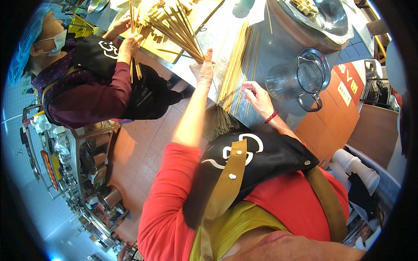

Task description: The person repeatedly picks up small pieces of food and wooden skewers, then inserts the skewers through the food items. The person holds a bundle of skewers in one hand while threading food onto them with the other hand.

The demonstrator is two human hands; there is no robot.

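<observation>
Standing at the left, a masked co-worker (91, 93) holds a few thin sticks (133, 19) upright. Next, the person's left hand (202, 71) is closed around the near end of a fanned bundle of brown sticks (178, 35). To its right, a row of straight sticks (234, 69) lies on the steel table (278, 48). Beside it, the right hand (257, 98) has half-curled fingers; I cannot tell whether they pinch anything. Farther right stands a clear pitcher (309, 102), with a metal basin (337, 15) beyond, at the far side.

A shiny metal table (279, 45) here, thin sticks (235, 65) lying side by side, clear handled pitcher (287, 80), round brown-sided tub (285, 21), yellowish board (209, 10)
</observation>
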